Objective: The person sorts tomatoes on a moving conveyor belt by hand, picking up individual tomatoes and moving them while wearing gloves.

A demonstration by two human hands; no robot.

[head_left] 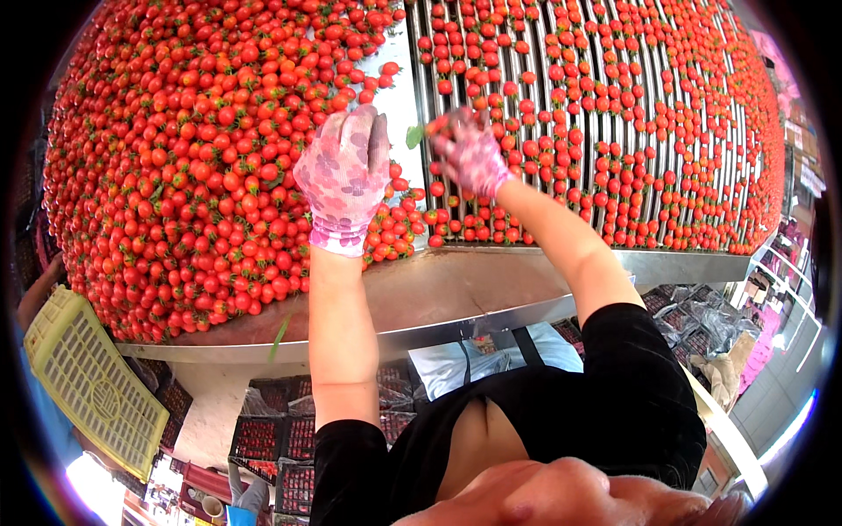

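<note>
My left hand [345, 171], in a pink patterned glove, rests over the right edge of a big heap of red cherry tomatoes [193, 158]. Its fingers are stretched forward, and nothing shows in them. My right hand [474, 156], gloved alike, hovers over the left side of a metal roller conveyor [526, 66] that carries rows of tomatoes. The right fingers are curled and slightly blurred; a bit of red and green shows at their tips, too small to name. A green leaf [414, 136] is just left of them, above the pale strip [399, 105] between heap and rollers.
A metal rim [421, 337] runs along the near side, with a green blade [280, 337] on it. At the left, another person's arm [39, 289] is beside a tilted yellow plastic crate [96, 381]. Dark crates [259, 437] of tomatoes stand below, and plastic wrap [702, 307] lies at right.
</note>
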